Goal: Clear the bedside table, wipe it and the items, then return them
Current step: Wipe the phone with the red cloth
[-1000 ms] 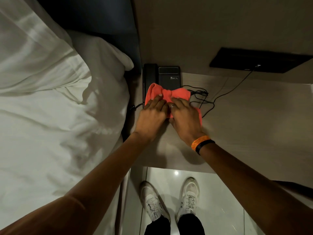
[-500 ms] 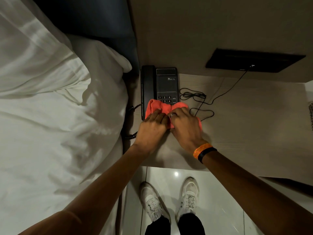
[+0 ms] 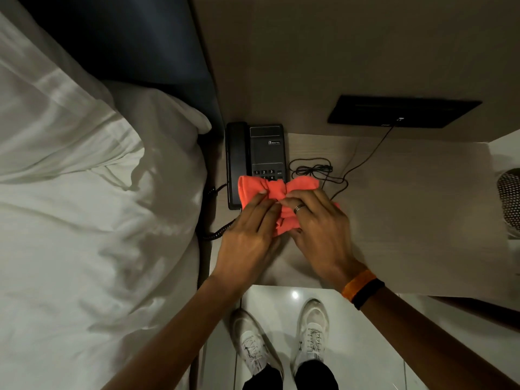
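Where the hands are meeting: left hand [image 3: 250,235] and right hand [image 3: 320,229] are sitting side by side on the orange cloth [image 3: 281,190], at the near end of the telephone [image 3: 264,147].
Left hand: fingers are lying fairly straight, pressing the cloth down.
Right hand: curled fingers are bunching and gripping the cloth.
Cloth: is covering the telephone's lower keys and spilling onto the bedside table [image 3: 408,220].
Table: is carrying a thin black cord [image 3: 312,168] tangled just right of the telephone.
Room: white bed [image 3: 84,220] is lying left of the telephone.
Arms: both are reaching forward, converging.
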A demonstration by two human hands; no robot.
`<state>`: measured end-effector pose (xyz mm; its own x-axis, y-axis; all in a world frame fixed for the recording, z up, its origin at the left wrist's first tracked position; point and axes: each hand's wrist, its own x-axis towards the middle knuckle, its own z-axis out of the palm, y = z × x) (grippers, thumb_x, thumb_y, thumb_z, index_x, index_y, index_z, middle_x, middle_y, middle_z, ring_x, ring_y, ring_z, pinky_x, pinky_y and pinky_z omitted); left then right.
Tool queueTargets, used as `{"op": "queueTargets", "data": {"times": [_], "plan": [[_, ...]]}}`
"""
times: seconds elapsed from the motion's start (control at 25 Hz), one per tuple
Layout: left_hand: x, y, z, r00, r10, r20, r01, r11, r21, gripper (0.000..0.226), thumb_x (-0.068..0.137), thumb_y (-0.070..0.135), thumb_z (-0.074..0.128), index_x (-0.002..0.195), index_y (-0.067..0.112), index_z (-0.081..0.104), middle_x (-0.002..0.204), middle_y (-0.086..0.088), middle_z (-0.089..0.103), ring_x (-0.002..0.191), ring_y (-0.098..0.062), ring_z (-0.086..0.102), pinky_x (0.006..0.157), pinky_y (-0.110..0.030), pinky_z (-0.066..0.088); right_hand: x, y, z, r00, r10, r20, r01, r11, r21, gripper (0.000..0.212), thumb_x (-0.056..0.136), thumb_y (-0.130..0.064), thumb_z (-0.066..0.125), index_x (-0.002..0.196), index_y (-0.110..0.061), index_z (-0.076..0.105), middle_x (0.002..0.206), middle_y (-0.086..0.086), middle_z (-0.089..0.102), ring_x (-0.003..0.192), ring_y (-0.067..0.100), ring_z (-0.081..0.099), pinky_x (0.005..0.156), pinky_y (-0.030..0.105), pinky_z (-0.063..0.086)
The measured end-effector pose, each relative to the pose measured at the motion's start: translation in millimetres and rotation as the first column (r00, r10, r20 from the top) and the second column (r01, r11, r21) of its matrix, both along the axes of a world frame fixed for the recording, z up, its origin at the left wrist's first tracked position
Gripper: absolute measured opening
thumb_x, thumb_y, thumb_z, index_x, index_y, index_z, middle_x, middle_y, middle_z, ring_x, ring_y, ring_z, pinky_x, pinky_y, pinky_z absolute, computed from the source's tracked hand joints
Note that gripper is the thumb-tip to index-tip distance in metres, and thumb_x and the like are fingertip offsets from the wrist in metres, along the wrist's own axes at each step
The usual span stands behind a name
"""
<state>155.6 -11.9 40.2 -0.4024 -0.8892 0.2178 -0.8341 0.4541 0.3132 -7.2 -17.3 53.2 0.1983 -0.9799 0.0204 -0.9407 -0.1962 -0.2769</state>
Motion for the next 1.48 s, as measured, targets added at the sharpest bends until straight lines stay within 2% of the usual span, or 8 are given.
{"op": "queueTargets", "data": {"times": [0.4,0.52,0.6,0.76,1.04,1.24,1.4,1.48], "plan": [[-91,53,-49,0.981,-0.191,-0.018,0.189,0.948,0.256,0.059,0.081,0.019,0.081,0.134,0.004,0.061,0.138,-0.016,0.061,0.136,-0.031,0.051,0.098,-0.039,0.056,-90,68,-33,0.994,-0.067,-0.092,0.072,0.996,0.054,0.045,0.068,-0.020,0.093,0.108,-0.006,0.076,0.116,0.012,0.074,0.112,0.033,0.070,0.084,0.045,0.062],[-115,58,-74,0.978,-0.202,0.048,0.150,0.848,0.508,0.070,0.098,0.051,0.052,0.152,0.009,0.039,0.162,-0.015,0.030,0.154,-0.031,0.015,0.120,-0.049,0.031,-120,74,-52,0.995,0.026,-0.092,0.014,0.913,0.409,0.073,0.080,-0.043,0.079,0.144,-0.016,0.054,0.158,0.010,0.041,0.149,0.031,0.035,0.118,0.053,0.033],[-122,63,-87,0.991,-0.132,0.038,0.093,0.850,0.519,0.066,0.098,0.054,0.049,0.147,0.011,0.046,0.159,-0.014,0.034,0.153,-0.032,0.021,0.121,-0.049,0.029,-137,78,-68,0.999,-0.032,0.036,0.009,0.861,0.509,0.069,0.084,-0.035,0.068,0.149,-0.025,0.047,0.165,0.000,0.028,0.154,0.023,0.020,0.124,0.047,0.018],[-130,71,-89,0.991,-0.132,0.023,0.118,0.942,0.314,0.039,0.079,0.015,0.080,0.116,0.006,0.070,0.122,-0.015,0.066,0.115,-0.034,0.063,0.090,-0.041,0.057,-146,85,-80,0.992,-0.089,0.089,0.052,0.934,0.354,0.049,0.075,-0.009,0.058,0.121,-0.020,0.071,0.138,0.002,0.062,0.134,0.028,0.049,0.114,0.045,0.033],[-191,85,-38,0.992,-0.061,-0.107,0.093,0.938,0.334,0.048,0.075,0.007,0.081,0.121,0.009,0.070,0.120,-0.010,0.069,0.106,-0.029,0.068,0.082,-0.035,0.058,-180,100,-37,0.946,-0.273,0.177,0.242,0.954,0.176,0.026,0.073,-0.001,0.068,0.097,-0.009,0.077,0.105,0.009,0.074,0.108,0.033,0.066,0.092,0.043,0.057],[-313,106,24,0.857,-0.314,-0.410,0.381,0.920,0.090,0.032,0.082,0.001,0.075,0.113,0.009,0.073,0.116,-0.009,0.070,0.107,-0.028,0.066,0.092,-0.038,0.056,-287,173,50,0.792,-0.577,0.200,0.589,0.808,-0.001,0.019,0.074,-0.009,0.073,0.089,-0.020,0.075,0.100,-0.001,0.070,0.099,0.019,0.060,0.086,0.028,0.046],[-433,143,71,0.586,-0.649,-0.485,0.724,0.689,-0.047,0.024,0.101,0.013,0.055,0.113,0.007,0.074,0.122,-0.012,0.070,0.118,-0.026,0.063,0.106,-0.038,0.046,-378,250,104,0.565,-0.819,0.101,0.820,0.544,-0.177,0.019,0.076,-0.019,0.061,0.091,-0.014,0.072,0.088,0.003,0.069,0.085,0.023,0.055,0.067,0.028,0.039],[-480,162,79,0.549,-0.689,-0.473,0.812,0.574,0.106,0.025,0.096,0.014,0.062,0.119,0.006,0.071,0.128,-0.014,0.066,0.126,-0.029,0.056,0.108,-0.044,0.045,-410,284,105,0.448,-0.891,0.071,0.887,0.433,-0.161,0.030,0.077,-0.024,0.052,0.094,-0.012,0.073,0.092,0.006,0.071,0.088,0.028,0.055,0.068,0.032,0.043]]}}
